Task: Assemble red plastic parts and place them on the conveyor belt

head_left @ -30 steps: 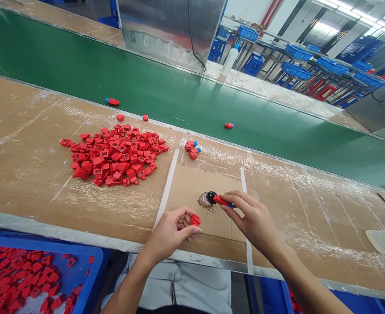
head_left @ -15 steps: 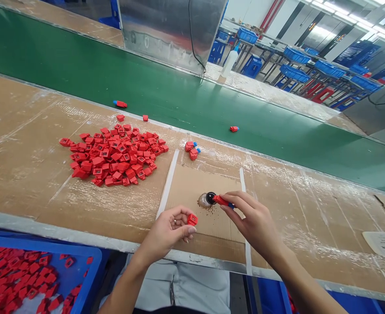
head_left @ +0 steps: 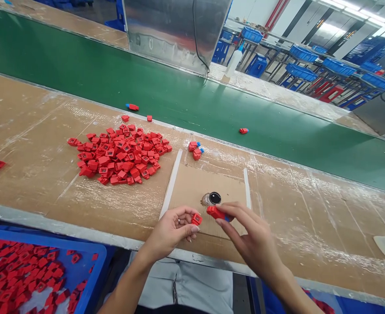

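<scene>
Between thumb and fingers, my left hand (head_left: pixel 172 229) pinches a small red plastic block (head_left: pixel 196 219) whose square opening faces up. My right hand (head_left: pixel 249 229) grips a red plastic piece with a blue end (head_left: pixel 216 213), its red end pointing toward the left-hand block. The two pieces are close but apart. Just beyond them, a small round pot with a black top (head_left: pixel 215 198) stands on a cardboard sheet (head_left: pixel 192 183), with brown specks around its base. A heap of red blocks (head_left: pixel 123 152) lies to the left on the bench.
Two red-and-blue pieces (head_left: pixel 196 150) lie beyond the cardboard. A green conveyor belt (head_left: pixel 179 104) runs behind the bench, carrying a red-and-blue piece (head_left: pixel 243 131) and another (head_left: pixel 132 107). A blue bin (head_left: pixel 94 248) of red blocks sits at lower left.
My right hand has drawn its red-and-blue piece away from the black pot top, down toward the block in my left hand. Pieces on the belt appear slightly farther right; the view has shifted slightly too.
</scene>
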A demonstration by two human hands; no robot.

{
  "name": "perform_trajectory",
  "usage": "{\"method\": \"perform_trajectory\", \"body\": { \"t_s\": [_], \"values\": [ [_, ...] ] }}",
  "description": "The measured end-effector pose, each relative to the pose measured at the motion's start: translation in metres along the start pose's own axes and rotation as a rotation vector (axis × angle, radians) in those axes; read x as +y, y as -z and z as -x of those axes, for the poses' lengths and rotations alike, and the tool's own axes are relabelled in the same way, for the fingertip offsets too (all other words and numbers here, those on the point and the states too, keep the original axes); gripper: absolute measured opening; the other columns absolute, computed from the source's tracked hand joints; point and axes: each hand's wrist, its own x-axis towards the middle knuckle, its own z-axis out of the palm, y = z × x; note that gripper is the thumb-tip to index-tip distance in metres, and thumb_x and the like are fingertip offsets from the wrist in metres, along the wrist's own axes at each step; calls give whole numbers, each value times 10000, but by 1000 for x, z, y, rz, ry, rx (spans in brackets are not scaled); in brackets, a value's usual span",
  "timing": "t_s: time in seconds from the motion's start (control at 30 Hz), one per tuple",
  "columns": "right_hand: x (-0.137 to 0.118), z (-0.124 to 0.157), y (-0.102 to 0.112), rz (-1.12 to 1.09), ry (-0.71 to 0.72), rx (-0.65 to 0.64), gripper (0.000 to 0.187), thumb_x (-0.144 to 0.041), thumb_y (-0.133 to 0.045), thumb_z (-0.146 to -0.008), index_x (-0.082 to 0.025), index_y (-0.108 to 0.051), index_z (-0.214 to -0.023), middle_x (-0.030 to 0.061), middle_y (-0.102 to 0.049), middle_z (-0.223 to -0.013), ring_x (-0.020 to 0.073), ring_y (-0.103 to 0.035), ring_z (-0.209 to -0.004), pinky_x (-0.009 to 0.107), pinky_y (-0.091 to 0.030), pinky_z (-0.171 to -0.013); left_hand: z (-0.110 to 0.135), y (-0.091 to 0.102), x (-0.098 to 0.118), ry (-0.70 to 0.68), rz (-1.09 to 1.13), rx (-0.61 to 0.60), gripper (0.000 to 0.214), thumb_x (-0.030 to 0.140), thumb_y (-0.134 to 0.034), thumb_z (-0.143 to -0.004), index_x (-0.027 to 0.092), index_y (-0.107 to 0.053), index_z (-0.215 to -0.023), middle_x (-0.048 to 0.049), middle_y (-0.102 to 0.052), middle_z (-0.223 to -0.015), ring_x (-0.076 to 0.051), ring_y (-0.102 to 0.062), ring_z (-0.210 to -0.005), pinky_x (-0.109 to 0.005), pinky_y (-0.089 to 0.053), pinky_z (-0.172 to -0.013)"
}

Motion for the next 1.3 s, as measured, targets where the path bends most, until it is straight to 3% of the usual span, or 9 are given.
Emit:
{"method": "perform_trajectory", "body": {
  "t_s": [0.2,0.6,0.8,1.13,1.3],
  "values": [
    [-6,9,-18,-66,-16,-52,169,-167,-569,-956,-211,-606,-1115,72,-672,-1016,184,-653,-895,290,-544,-752,1,-1,2,6,-18,-8,241,257,-723,-809,142,-642,-1006,17,-608,-712,-98,-564,-606,-206,-473,-573],
    [-6,14,-21,-55,-7,-111,167,-161,-553,-965,-208,-606,-1116,70,-643,-1023,174,-635,-883,265,-509,-743,2,-1,-3,5,-27,-26,227,255,-717,-814,155,-658,-1008,39,-571,-696,-75,-536,-583,-183,-440,-555],
    [-4,16,-29,-116,-39,-176,128,-134,-495,-978,-203,-597,-1011,62,-618,-970,160,-607,-818,251,-482,-708,4,0,-1,43,-161,-53,172,234,-606,-864,142,-669,-996,20,-588,-693,-78,-533,-555,-168,-445,-499],
    [-5,23,-43,-253,-164,-133,169,-181,-438,-999,-210,-584,-919,54,-611,-884,175,-589,-788,260,-473,-702,4,1,1,62,-308,-20,153,251,-559,-883,136,-652,-924,17,-578,-652,-102,-572,-530,-205,-518,-492],
    [-4,22,-50,-287,-241,-109,175,-229,-457,-988,-203,-597,-886,57,-641,-862,185,-616,-784,278,-494,-704,2,1,1,69,-352,-42,224,292,-577,-885,118,-672,-988,6,-597,-654,-109,-575,-534,-227,-523,-515]
  ]
}}
